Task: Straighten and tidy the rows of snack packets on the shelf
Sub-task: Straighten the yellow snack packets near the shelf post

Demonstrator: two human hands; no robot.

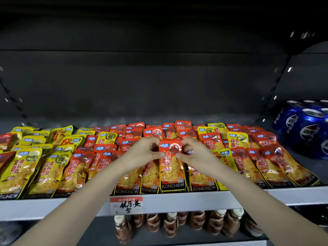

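Both hands hold one orange packet (pixel 171 167) by its top. The left hand (pixel 145 150) pinches the top left corner. The right hand (pixel 194 154) pinches the top right corner. The packet lies in the middle of the shelf (pixel 248 194), in the near row. This looks like the lining-up step. Next it needs to be laid straight, level with the row (pixel 74 171) beside it.

A grey shelf (pixel 177 201) fronted a dark back panel (pixel 159 86). Blue cans (pixel 305 125) stood at its right end, brown bottles (pixel 214 222) beneath it.
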